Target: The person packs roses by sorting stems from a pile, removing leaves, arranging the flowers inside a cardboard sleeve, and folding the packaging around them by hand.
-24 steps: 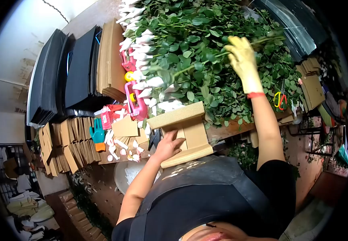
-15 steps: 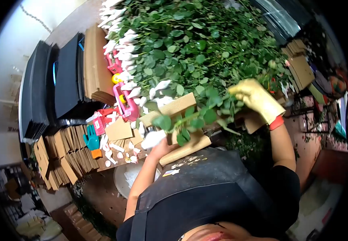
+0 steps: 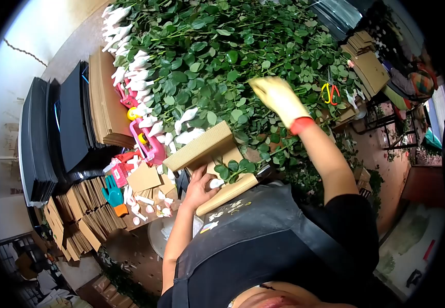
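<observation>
My bare left hand (image 3: pixel 197 191) is inside a corrugated cardboard wrapper (image 3: pixel 199 146), its fingers around a rose head in white netting (image 3: pixel 215 183). Leaves of that rose (image 3: pixel 235 169) lie to the right, between the wrapper's raised back and its rolled front edge. My right hand (image 3: pixel 280 100), in a pale yellow glove with a red cuff, is over a large pile of leafy rose stems (image 3: pixel 222 56). Its fingers are stretched out and slightly blurred, with nothing visible in them. White-netted rose heads (image 3: pixel 140 77) line the pile's left side.
A pink tape dispenser (image 3: pixel 153 143) stands left of the wrapper. Near it lie a teal glove (image 3: pixel 112 192), loose petals and cardboard pieces (image 3: pixel 144 177). Stacked black sheets (image 3: pixel 76 118) and folded cardboard (image 3: pixel 107 97) stand further left. Scissors (image 3: pixel 330 94) with red and yellow handles lie on the leaves.
The netted rose has come down into the wrapper with my left hand. My gloved right hand has moved left and up over the pile, away from the stem. The view has shifted slightly.
</observation>
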The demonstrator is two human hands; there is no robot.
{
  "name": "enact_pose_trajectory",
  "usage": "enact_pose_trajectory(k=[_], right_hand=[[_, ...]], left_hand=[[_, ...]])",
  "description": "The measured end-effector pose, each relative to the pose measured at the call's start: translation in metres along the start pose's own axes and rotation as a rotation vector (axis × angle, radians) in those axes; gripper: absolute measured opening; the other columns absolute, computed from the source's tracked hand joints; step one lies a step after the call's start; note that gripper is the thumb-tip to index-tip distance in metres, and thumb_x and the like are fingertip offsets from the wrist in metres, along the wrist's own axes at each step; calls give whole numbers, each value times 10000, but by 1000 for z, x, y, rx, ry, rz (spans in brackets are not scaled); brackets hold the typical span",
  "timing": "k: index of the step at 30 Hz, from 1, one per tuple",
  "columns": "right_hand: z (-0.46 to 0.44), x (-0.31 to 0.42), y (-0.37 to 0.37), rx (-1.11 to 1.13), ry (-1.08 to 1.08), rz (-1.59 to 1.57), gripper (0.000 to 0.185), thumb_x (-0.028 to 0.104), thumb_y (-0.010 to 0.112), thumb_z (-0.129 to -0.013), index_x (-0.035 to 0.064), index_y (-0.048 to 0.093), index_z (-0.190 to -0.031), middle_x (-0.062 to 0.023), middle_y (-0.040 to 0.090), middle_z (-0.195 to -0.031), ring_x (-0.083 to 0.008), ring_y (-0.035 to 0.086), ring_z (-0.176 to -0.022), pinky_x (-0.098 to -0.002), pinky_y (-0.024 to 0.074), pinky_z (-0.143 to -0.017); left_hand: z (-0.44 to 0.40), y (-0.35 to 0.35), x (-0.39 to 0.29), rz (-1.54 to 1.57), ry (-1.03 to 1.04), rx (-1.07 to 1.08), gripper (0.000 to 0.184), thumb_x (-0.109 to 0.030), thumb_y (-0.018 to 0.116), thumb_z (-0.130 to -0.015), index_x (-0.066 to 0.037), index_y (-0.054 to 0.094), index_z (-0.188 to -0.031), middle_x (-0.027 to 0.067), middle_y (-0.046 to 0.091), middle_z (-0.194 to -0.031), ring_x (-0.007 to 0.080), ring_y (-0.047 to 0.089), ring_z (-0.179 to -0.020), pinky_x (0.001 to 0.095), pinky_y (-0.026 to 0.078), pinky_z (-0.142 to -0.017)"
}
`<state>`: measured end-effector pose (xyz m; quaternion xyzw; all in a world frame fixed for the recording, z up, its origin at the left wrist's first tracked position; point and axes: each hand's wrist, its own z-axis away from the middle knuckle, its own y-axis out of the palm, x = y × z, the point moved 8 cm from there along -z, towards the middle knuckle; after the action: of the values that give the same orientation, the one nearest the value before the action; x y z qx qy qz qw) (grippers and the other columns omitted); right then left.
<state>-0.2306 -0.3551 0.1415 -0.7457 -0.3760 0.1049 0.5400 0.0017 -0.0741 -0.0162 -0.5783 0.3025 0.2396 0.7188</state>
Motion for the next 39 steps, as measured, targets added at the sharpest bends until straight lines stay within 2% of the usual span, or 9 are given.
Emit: enact_pose_trajectory(k=[5,11,14,19,25,30,33,35,39], right_hand=[[-55,-47,130,542,-29,351,319,99,618,-961,152,744,-1250,-103,753,-1207,-298,641,-1230,-429,498,-1083],[-50,29,-73,-292,-80,-9,368,-93,740,-842,23,691,-1187,-148,667,-1305,-324,612,-1282,-436,506,-1151],[-15,86,-108,183,-483,-349,508,-204,597,-687,54,707,-1110,-111,722,-1064,-286,655,-958,-429,557,-873],[92,63,2,926,-37,-221,386,29,588,-891,97,735,-1241,-162,744,-1218,-361,710,-1094,-470,550,-973],[138,27,90,1250,-14,60,440,153,690,-846,193,731,-1282,-144,743,-1233,-354,722,-1071,-452,591,-916],[-25,19,43,356,86,-76,224,204,578,-1029,91,741,-1132,-172,756,-1050,-361,728,-969,-480,583,-902],[-84,14,105,621,-26,434,385,237,548,-1036,46,650,-1353,-139,588,-1504,-293,539,-1409,-390,372,-1229],[-82,-6,167,-56,-106,546,292,148,569,-981,84,743,-1207,-77,723,-1216,-284,657,-1201,-391,445,-1135],[-96,0,177,195,15,571,317,106,592,-930,86,744,-1207,-106,727,-1229,-285,667,-1193,-406,498,-1074]], left_hand=[[1,-6,-8,4,-37,128,391,-240,797,-791,-79,712,-1136,267,385,-1601,463,376,-1467,494,343,-1223],[2,1,-4,6,-9,142,373,-260,744,-825,-45,708,-1128,308,337,-1624,487,313,-1507,497,316,-1241],[4,7,8,-10,3,59,339,-250,738,-857,-47,718,-1128,270,484,-1518,455,414,-1446,485,391,-1183],[6,-4,15,-23,-35,-160,939,-359,964,-706,-30,512,-1460,201,564,-1455,404,539,-1343,446,455,-1130],[10,2,18,264,-74,-172,449,-161,849,-867,-89,694,-1282,109,644,-1165,291,686,-1070,367,579,-915],[2,-5,5,107,60,-224,312,-140,720,-905,-69,693,-1208,135,619,-1114,357,613,-1045,445,518,-935],[1,-3,2,68,54,-173,328,-138,697,-875,-56,691,-1192,144,605,-1099,358,590,-1075,449,493,-981],[0,-2,4,79,33,-171,351,-131,697,-815,-49,699,-1156,143,595,-1079,348,599,-1067,449,509,-954],[3,-2,11,140,-22,-201,307,-113,681,-777,-40,705,-1074,140,612,-1076,356,608,-1054,441,515,-942]])
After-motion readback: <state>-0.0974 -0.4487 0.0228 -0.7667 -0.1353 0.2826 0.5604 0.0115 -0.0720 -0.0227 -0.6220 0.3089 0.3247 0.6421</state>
